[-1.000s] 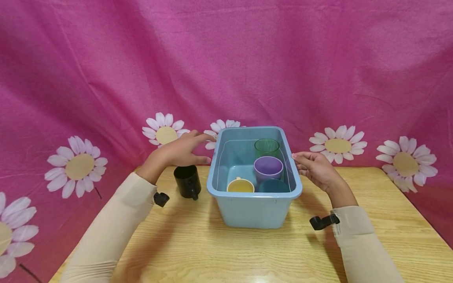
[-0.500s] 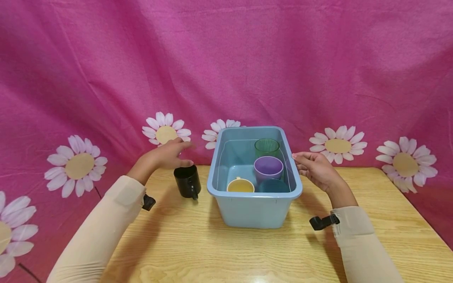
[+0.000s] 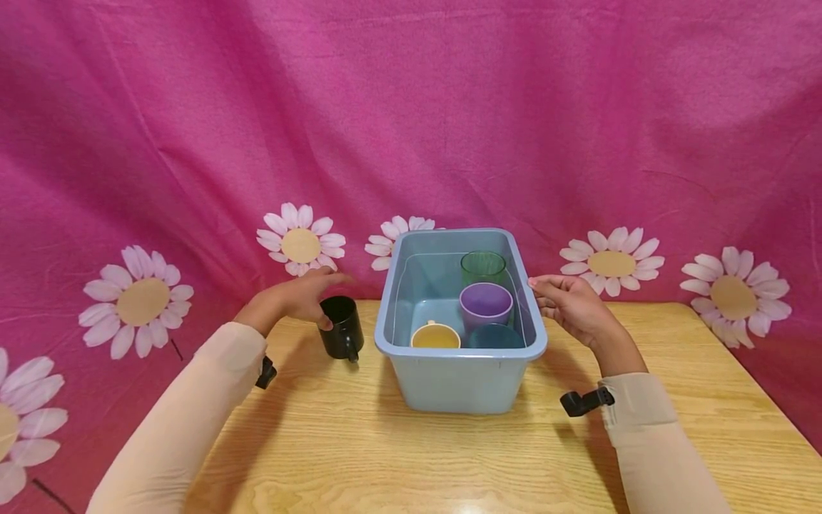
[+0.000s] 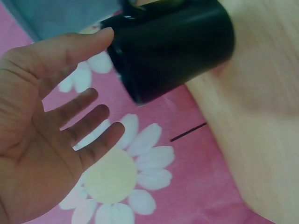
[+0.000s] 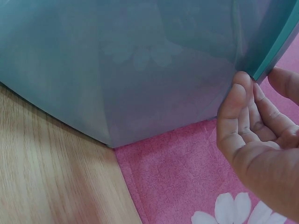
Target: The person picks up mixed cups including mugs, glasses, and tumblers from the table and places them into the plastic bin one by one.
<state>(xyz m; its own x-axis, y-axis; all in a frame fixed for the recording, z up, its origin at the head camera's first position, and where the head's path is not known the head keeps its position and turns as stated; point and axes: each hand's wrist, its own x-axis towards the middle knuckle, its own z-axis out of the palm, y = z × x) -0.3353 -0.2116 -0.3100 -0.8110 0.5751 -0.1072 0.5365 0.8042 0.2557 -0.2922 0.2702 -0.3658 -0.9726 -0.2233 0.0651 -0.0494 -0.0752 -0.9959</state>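
Observation:
A black mug [image 3: 343, 334] stands upright on the table left of the blue plastic tub [image 3: 459, 384], its handle toward the front. My left hand [image 3: 292, 296] is at the mug's far left rim, fingers spread and thumb close to the rim. In the left wrist view the palm [image 4: 42, 121] faces the mug's mouth with nothing in it. On the other side, my right hand [image 3: 574, 308] pinches the tub's right rim between thumb and fingers. Inside the tub are a yellow cup [image 3: 437, 337], a purple cup [image 3: 486, 303], a green glass [image 3: 483, 267] and a dark teal vessel [image 3: 494, 337].
Everything stands on a light wooden table [image 3: 359, 450]. A pink cloth [image 3: 411, 114] with white daisies hangs right behind the table and along its sides. The tub's high walls rise beside the mug.
My left hand has moved left from beside the tub's rim, then down to the mug's rim. The right hand keeps its pinch on the tub, which stays in place.

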